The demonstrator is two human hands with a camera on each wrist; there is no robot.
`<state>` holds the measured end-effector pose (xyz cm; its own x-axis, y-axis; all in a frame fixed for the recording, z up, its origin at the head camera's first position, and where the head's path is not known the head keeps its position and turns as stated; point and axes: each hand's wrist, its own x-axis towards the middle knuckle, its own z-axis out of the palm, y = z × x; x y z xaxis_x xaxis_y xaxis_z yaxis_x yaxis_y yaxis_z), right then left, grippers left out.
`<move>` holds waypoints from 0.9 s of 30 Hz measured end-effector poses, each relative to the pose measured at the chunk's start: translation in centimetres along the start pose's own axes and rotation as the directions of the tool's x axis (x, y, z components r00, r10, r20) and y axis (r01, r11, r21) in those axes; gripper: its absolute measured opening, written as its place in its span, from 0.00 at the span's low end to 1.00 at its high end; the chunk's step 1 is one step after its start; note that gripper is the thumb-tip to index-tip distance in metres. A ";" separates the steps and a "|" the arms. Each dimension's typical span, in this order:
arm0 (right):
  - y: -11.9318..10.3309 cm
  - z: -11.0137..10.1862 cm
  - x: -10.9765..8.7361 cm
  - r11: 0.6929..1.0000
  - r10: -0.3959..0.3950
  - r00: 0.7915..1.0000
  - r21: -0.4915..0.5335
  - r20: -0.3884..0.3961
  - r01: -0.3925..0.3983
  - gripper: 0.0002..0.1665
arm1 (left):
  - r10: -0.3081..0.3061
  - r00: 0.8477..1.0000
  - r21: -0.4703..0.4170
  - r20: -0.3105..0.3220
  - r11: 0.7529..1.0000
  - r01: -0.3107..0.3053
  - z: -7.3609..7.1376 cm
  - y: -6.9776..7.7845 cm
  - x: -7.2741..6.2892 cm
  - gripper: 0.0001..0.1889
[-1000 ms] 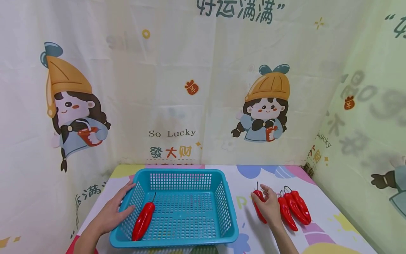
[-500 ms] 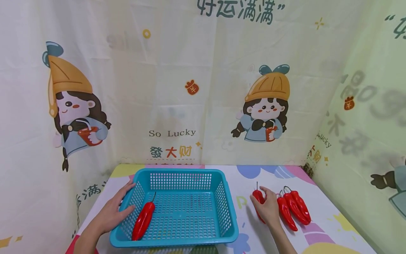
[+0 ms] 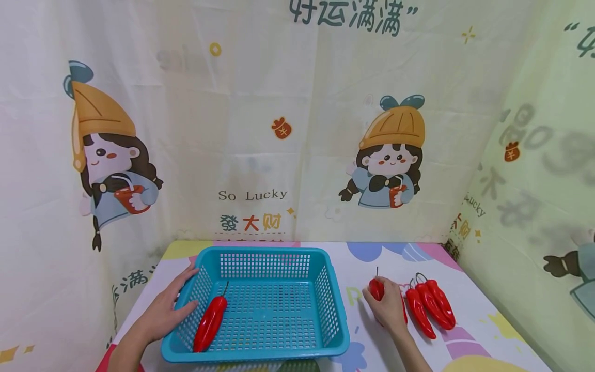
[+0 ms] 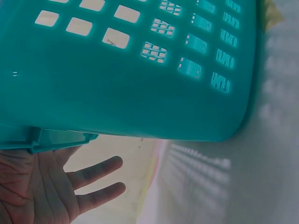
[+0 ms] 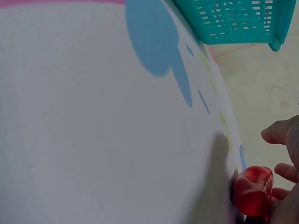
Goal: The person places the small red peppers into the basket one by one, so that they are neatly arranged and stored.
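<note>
Right hand bent over a red pepper on the tabletop, left hand resting at the basket's edge

From where I stand, the right hand (image 3: 387,305) is down over a red pepper (image 3: 376,289) lying on the printed tabletop (image 3: 355,263), just beyond the basket's right side. The pepper's upper end shows between the thumb and the bent forefinger, its thin dark stem pointing away from the person; most of its body is hidden by the hand. Seen from the right wrist, bent fingertips lie against a glossy red pepper, while the thumb stands apart from it, leaving a gap – so I cannot tell whether there is a real grip. A sliver of red (image 3: 404,309) peeks out at the hand's right edge, and I cannot make out which pepper it belongs to

The left hand (image 3: 162,312) rests along the left side of the blue-green plastic basket (image 3: 255,355). Its fingers are straight and spread, the thumb reaching over the rim; they have hold of nothing that I can see. The left wrist view shows two fingers stretched out past the rim

Inside the basket, near its left wall, lies another pepper (image 3: 210,324), tilted, with its stem toward the far side. Three more peppers (image 3: 433,304) lie side by side on the table to the right of the right hand – near it, stems pointing away. Behind it all hangs a pale curtain (image 3: 251,93) printed with cartoon figures (image 3: 391,155) and lettering
</note>
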<state>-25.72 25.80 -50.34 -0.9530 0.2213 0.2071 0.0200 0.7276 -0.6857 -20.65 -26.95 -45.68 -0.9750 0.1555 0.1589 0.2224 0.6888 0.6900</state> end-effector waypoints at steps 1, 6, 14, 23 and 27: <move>0.0 0.1 0.0 1.000 -0.004 1.000 -0.004 0.002 0.004 0.42 | 0.001 1.000 0.000 -0.002 1.000 -0.001 0.0 0.0 0.0 0.43; 0.3 0.5 0.1 0.998 -0.043 0.999 -0.048 -0.004 0.043 0.43 | 0.013 1.000 0.005 -0.014 1.000 -0.013 0.1 0.1 0.0 0.42; 0.4 1.3 -0.3 0.998 -0.021 0.999 -0.061 0.040 0.023 0.49 | 0.015 1.000 0.003 -0.012 1.000 -0.015 0.1 0.1 0.1 0.42; 0.7 1.2 -0.5 1.000 0.019 0.997 -0.013 0.070 -0.018 0.48 | -0.004 1.000 0.000 0.005 1.000 0.004 0.0 -0.2 0.0 0.45; 0.8 1.3 -0.5 1.000 0.021 0.997 -0.019 0.073 -0.020 0.48 | -0.007 1.000 -0.001 0.010 1.000 0.007 0.1 -0.3 0.1 0.45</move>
<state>-25.58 25.43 -51.86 -0.9718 0.1887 0.1412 0.0446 0.7355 -0.6760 -20.80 -27.11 -45.97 -0.9764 0.1583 0.1471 0.2160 0.6891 0.6917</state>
